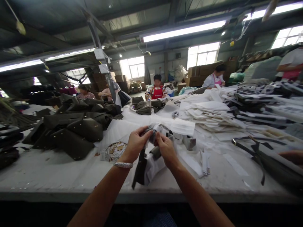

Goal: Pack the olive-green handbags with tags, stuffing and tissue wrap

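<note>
My left hand [135, 143] and my right hand [166, 150] meet over the middle of the table. Both are closed, thumbs and fingers pinching a dark strap [154, 138] partly covered with thin whitish wrapping. Under the hands, near the table's front edge, lies a dark olive bag [141, 168] with white wrapping on it, partly hidden by my right hand. Just beyond my fingers is a white paper sheet [182, 126]. Left of my left wrist, a clear bag of tags and strings [115, 151] lies on the table.
Dark olive bags [71, 135] are heaped at the left. Stacked white paper [210, 115] and wrapped pieces [260, 97] fill the right. At the right edge, another person's hand [292, 156] touches a dark bag [272, 160]. Co-workers sit across the white table [71, 179].
</note>
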The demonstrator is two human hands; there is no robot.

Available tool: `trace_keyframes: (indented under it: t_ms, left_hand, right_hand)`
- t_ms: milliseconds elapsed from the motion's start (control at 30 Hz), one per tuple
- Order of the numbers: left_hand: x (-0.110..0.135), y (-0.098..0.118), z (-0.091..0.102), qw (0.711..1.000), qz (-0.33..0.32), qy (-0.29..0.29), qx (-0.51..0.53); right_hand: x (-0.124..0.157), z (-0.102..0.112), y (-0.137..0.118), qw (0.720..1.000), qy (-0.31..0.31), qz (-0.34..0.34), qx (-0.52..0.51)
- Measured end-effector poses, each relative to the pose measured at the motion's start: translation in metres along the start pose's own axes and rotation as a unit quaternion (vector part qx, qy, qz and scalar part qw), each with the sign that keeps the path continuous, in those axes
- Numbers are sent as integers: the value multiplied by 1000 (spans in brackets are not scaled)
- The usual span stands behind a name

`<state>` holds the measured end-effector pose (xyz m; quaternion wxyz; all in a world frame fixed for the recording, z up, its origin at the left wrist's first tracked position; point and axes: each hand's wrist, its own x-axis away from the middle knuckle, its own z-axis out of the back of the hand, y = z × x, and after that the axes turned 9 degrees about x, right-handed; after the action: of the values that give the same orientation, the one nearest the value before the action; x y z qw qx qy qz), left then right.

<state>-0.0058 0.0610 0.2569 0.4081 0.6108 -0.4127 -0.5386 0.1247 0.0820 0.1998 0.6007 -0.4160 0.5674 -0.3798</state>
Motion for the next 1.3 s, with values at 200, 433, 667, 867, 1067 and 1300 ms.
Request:
trace_keyframes:
  t_ms: [200, 433, 667, 867, 1067, 1300]
  left_hand:
    - [26, 11, -5, 999, 18, 1, -36]
    - [52, 8, 6, 999, 35, -10, -39]
    - [82, 9, 12, 997, 8, 12, -82]
    - [100, -1, 29, 996, 3, -10, -90]
    - [96, 7, 38, 981, -50, -18, -186]
    - [63, 32, 31, 977, 28, -44, -205]
  right_hand:
    - [30, 5, -1, 999, 4, -9, -43]
    - [56, -7, 0, 990, -21, -26, -133]
    - [71, -8, -1, 989, -36, -38, -138]
    - [80, -7, -9, 990, -36, -35, -128]
    - [79, -11, -13, 989, -32, -38, -143]
    - [74, -9, -15, 997, -35, -38, -65]
